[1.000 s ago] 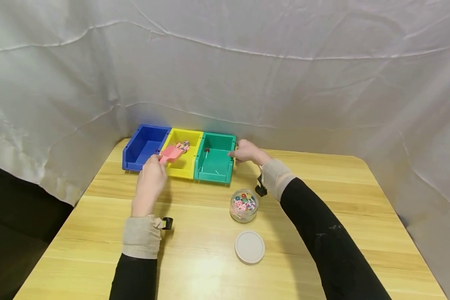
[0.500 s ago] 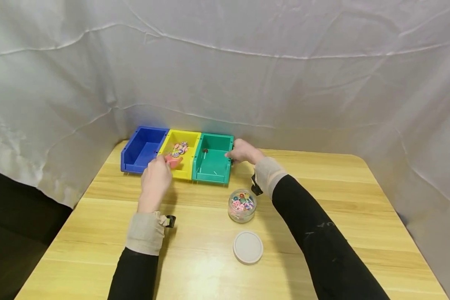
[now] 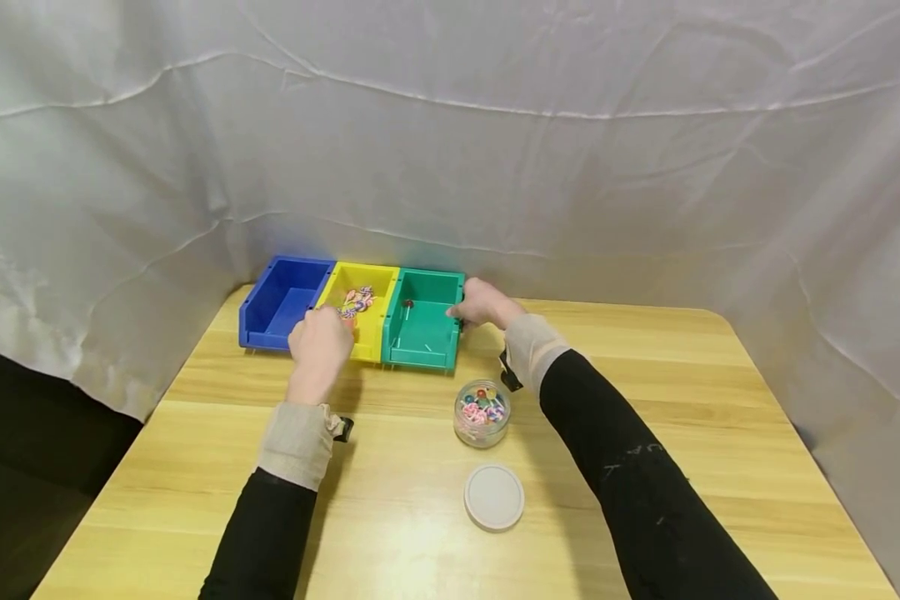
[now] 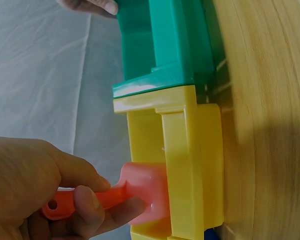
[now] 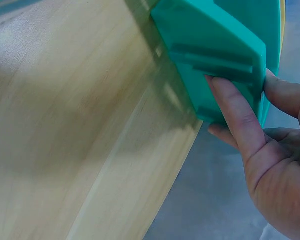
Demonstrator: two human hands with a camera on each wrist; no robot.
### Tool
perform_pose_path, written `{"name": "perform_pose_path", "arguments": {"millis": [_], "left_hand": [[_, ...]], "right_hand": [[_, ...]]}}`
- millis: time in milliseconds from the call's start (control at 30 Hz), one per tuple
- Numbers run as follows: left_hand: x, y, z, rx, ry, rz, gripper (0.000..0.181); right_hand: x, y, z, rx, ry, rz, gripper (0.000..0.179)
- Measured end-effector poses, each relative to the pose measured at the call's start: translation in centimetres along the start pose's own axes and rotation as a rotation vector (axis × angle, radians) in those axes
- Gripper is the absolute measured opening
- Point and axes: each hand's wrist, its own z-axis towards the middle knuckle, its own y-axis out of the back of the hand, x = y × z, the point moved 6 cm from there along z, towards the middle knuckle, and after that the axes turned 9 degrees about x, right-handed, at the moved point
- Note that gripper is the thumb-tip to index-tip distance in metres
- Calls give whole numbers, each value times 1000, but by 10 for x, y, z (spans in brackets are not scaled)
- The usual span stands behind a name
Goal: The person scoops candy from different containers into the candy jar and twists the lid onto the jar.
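My left hand [image 3: 320, 343] pinches the handle of a pink scoop [image 4: 149, 192], whose blade dips into the front of the yellow bin [image 3: 372, 350]. In the head view the hand hides most of the scoop. Swirled candies [image 3: 358, 300] lie in that bin, just beyond the blade. At the right side wall of the green bin [image 3: 420, 358], my right hand [image 3: 484, 302] grips the edge, thumb over the rim and fingers against the outside [image 5: 237, 112]. A small dark red lollipop [image 3: 408, 304] and a short white stick [image 3: 428, 347] lie inside the green bin.
A blue bin [image 3: 261, 339] stands left of the yellow one, all in a row near the back curtain [image 3: 555, 183]. Nearer on the wooden table [image 3: 390, 500] are an open glass jar [image 3: 482, 432] of colourful candies and a round white lid [image 3: 494, 497].
My left hand has turned and shifted slightly right, bringing the scoop down into the yellow bin's front and uncovering more candies from above. My right hand has kept its grip on the green bin.
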Motion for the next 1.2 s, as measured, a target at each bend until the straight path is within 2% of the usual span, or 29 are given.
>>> {"name": "perform_pose_path", "arguments": {"millis": [200,500,667,933,1067,1200], "left_hand": [[-2,-3,9,14,-13,23,37],[0,-3,22,53,-7,19,38],[1,-4,27,54,-9,7,38],[2,-4,36,65,3,-5,38],[1,-1,39,73,0,0,35],[0,-3,42,82,4,-5,44]], "right_hand": [[-1,0,0,-10,12,-54,20],[-2,-3,0,1,9,-32,21],[1,-4,-3,0,9,-62,20],[2,-4,-2,16,14,-17,25],[2,-3,-3,18,3,-32,28],[2,-2,-4,18,-6,-69,29]]}}
